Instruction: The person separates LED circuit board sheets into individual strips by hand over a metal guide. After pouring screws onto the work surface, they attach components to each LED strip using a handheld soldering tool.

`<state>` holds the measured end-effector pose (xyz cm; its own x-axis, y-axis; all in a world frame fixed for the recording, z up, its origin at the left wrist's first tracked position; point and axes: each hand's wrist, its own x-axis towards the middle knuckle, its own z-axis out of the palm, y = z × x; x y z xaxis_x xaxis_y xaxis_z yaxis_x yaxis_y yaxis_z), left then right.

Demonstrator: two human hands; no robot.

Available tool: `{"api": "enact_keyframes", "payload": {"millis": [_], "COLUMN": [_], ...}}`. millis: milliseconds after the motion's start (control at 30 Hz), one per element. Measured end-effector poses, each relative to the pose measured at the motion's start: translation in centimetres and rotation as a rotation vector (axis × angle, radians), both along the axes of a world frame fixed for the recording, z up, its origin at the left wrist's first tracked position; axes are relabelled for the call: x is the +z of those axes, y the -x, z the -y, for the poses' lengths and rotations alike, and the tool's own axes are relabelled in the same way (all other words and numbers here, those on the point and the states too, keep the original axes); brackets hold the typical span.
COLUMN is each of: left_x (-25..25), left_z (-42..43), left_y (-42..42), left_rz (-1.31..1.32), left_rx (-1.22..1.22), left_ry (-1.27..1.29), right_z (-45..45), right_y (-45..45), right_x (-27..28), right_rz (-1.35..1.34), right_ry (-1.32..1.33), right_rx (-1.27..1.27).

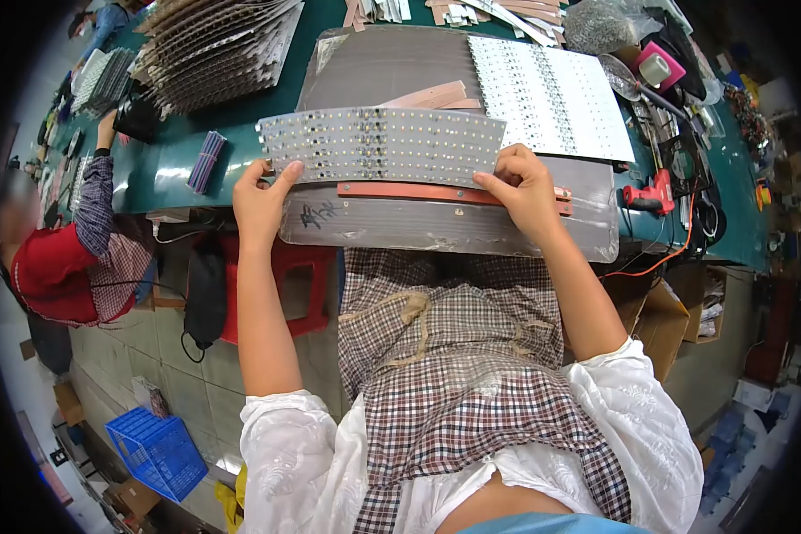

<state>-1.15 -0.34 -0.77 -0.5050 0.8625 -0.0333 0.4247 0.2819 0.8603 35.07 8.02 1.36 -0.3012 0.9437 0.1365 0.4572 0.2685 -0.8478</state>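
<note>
A flexible LED circuit board panel [383, 147], with rows of small LEDs and dark parts down its middle, is held up between both hands. My left hand [265, 201] pinches its left end between thumb and fingers. At its lower right corner my right hand [521, 189] has the same kind of grip. Below the panel, a red-orange bar with screws [409, 193] lies on a grey work board [507, 236], its right part behind my right hand. A white sheet of LED circuit boards [552, 98] lies just beyond my right hand.
Stacked LED boards [218, 53] stand at the back left, near a bundle of thin sticks [206, 162]. On the right are a red tool [651, 193], an orange cable [676, 253] and pink-held tape [655, 68]. A co-worker in a red vest [53, 276] sits at left.
</note>
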Motion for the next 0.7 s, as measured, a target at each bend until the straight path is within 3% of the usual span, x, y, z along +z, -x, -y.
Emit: {"api": "enact_keyframes", "payload": {"millis": [100,200,267,400,500,600,700], "left_x": [-1.5,-0.4,-0.3,-0.3,0.5,1.1,0.9], "left_z": [0.0,0.3,0.4,0.2,-0.3,-1.6,-1.9], "left_y": [-0.3,-1.0,-0.6,-0.5,-0.6,-2.2,-1.9], "left_rz": [0.103,0.362,0.353,0.369,0.299,-0.127,-0.065], "left_rx": [-0.038,-0.009,-0.032,-0.080,-0.038,0.097,0.093], "left_ry": [-0.246,-0.172,-0.141,-0.171,-0.062,0.131,0.122], "right_z": [0.2,0.2,0.2,0.4,0.6,-0.3,0.1], "right_y": [0.0,-0.3,-0.3,0.5,1.2,1.8,2.1], "right_x": [-0.6,-0.6,-0.2,-0.4,0.3,0.4,1.0], "right_rz": [0.039,0.089,0.061,-0.187,-0.184,-0.121,-0.150], "right_ry": [-0.069,-0.090,-0.093,0.259,0.346,0.422,0.426], "right_rx": [0.032,0.059,0.067,-0.061,-0.114,-0.147,-0.179]}}
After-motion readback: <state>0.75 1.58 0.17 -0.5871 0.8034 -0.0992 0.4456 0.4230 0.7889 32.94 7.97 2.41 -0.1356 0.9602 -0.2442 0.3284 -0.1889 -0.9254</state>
